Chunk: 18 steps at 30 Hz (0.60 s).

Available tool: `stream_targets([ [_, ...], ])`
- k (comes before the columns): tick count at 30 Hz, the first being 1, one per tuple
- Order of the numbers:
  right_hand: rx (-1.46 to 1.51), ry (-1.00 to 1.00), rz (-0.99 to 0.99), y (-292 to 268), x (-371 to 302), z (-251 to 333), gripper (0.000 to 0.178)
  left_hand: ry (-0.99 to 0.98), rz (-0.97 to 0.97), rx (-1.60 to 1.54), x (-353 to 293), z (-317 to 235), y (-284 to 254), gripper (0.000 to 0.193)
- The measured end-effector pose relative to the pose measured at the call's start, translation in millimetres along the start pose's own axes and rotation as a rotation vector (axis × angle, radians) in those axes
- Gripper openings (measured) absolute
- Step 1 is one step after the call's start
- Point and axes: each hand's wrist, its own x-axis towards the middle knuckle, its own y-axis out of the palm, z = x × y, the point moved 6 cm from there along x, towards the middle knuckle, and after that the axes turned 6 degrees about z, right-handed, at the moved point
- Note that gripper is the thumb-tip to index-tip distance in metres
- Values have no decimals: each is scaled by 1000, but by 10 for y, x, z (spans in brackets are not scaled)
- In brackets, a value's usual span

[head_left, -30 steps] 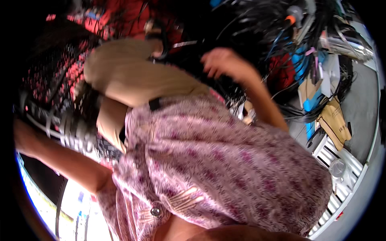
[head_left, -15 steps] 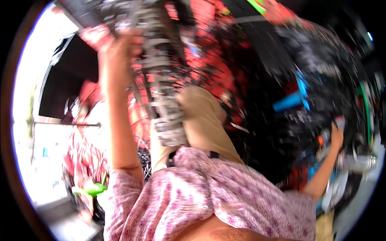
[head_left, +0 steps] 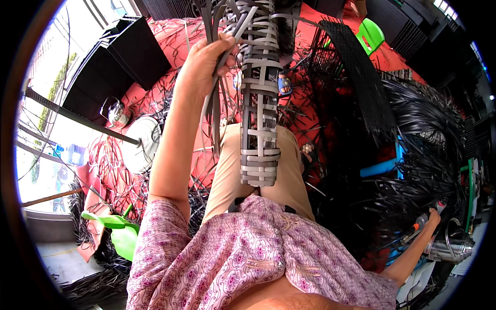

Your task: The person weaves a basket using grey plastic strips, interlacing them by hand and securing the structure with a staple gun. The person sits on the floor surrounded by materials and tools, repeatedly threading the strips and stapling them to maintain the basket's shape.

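Note:
A long, narrow woven piece (head_left: 260, 129) of grey flat strips over a dark frame runs away from me, its near end between my thighs. Loose grey strips (head_left: 215, 111) hang along its left side, and others fan out above. My left hand (head_left: 209, 54) is closed on some of these strips, thumb on top, beside the far part of the weave. Far out to the right, my right hand (head_left: 433, 219) is closed by a small grey-and-red object and an orange-tipped tool (head_left: 419, 223); what it grips is too small to tell.
Black strips (head_left: 429, 111) lie heaped on the right, near a blue tube (head_left: 380, 169) and a metal canister (head_left: 450, 247). A black woven panel (head_left: 361, 77) slopes at upper right. Green chairs (head_left: 371, 36) stand on the red floor. Black boxes (head_left: 116, 54) and a pale round lid (head_left: 142, 144) are left.
The view has swung and is now sharp. The woven piece appears more upright and farther right in view. My left hand stays beside it; my right hand appears lower, still far right.

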Motion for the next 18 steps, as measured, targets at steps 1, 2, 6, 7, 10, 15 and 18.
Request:
stream_targets([
  [1, 93, 1, -8, -58, -44, -64, 55, -2, -7, 34, 6, -8, -18, 11],
  [2, 201, -14, -19, -125, -88, -100, 56, 15, -29, 62, 24, -26, -38, 12],
  [6, 437, -110, -53, -464, -646, 292, 57, 31, -110, 165, -9, -94, -145, 17],
  [7, 463, -151, -54, -504, -840, 540, 57, 42, -95, 162, 7, -125, -174, 17],
  [10, 716, -259, -22, -506, -1647, 1355, 30, 55, -40, 189, 21, -215, -73, 16],
  [15, 932, -580, 483, -130, -2106, 2370, 15, 74, 52, 317, -12, -224, -5, 12],
  [18, 847, -556, 791, 272, -2404, 2833, 15, 110, 80, 405, -115, -238, 104, 12],
])
